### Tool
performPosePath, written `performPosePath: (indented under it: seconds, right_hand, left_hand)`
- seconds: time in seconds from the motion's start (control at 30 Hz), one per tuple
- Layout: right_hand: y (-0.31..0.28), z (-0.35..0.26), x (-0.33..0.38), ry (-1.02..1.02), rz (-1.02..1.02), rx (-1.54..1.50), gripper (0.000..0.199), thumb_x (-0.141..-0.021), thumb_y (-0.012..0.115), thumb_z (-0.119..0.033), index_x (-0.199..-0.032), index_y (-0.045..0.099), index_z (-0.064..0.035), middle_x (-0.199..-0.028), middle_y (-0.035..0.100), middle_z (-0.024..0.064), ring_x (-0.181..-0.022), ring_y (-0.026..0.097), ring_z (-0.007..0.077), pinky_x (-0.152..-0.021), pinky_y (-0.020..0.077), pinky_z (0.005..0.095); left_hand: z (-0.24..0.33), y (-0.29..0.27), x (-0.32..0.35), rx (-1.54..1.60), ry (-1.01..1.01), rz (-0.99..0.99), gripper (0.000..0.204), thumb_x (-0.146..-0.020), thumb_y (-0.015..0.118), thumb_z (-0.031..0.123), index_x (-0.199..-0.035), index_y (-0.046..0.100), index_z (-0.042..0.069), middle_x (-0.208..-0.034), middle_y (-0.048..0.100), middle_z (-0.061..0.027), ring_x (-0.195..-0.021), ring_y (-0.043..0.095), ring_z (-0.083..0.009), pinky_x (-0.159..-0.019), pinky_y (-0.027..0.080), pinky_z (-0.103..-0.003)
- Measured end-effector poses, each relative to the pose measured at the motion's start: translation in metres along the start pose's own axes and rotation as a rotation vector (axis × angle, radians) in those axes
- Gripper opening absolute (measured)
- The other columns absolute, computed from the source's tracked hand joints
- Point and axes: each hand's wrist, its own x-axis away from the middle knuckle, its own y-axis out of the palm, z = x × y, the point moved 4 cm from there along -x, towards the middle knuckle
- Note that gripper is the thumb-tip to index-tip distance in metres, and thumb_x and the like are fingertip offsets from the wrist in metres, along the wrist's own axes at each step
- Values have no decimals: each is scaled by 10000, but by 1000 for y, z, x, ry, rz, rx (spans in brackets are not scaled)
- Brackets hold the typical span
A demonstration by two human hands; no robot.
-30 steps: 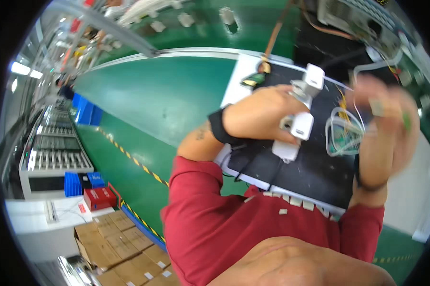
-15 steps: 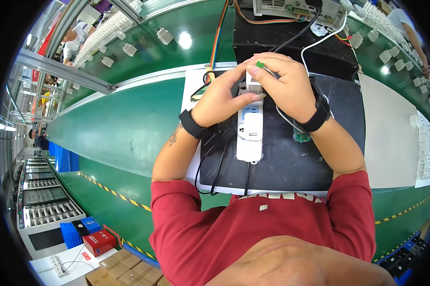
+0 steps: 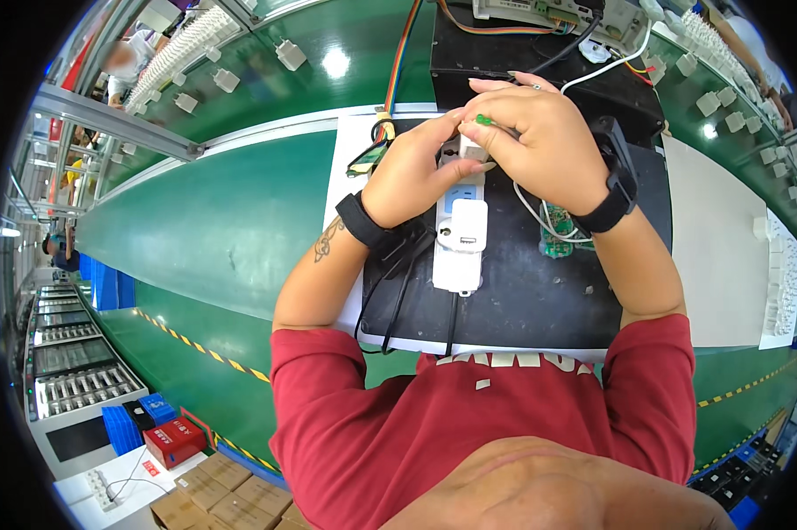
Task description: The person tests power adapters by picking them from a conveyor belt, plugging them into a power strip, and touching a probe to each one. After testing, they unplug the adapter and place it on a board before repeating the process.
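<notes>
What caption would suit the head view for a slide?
Both hands, left hand and right hand, meet over a white power strip on a black mat.

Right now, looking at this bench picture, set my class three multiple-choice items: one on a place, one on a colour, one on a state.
1. Where does the white power strip lie?
A. on the black mat
B. on the cardboard boxes
C. on the person's lap

2. What colour is the conveyor belt left of the mat?
A. red
B. green
C. yellow

3. What are the hands doing?
A. hanging at the sides
B. resting flat on the belt
C. both closed around a small white part at the strip's far end

Answers: 1 A, the strip rests on the dark mat. 2 B, the belt is green. 3 C, left hand and right hand meet on the part.
</notes>
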Motion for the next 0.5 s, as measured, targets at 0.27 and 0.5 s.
performPosePath:
  seconds: [0.27, 0.5]
  right_hand:
    - [-15, -26, -5, -151, 43, 309, 119, -715, 618, -135, -795, 625, -46, -905, 588, 73, -996, 524, 288, -869, 367, 409]
    - [-23, -44, -12, -213, 82, 461, 147, -675, 631, -87, -761, 532, -21, -851, 514, 105, -887, 512, 292, -784, 379, 405]
  left_hand:
    - [8, -2, 0, -22, 68, 26, 428, -711, 664, 94, -1100, 501, 21, -926, 595, -182, -842, 584, -331, -726, 461, -364]
    - [10, -5, 2, -40, 23, -1, 475, -706, 671, 119, -1124, 465, 30, -901, 580, -180, -831, 571, -351, -722, 459, -368]
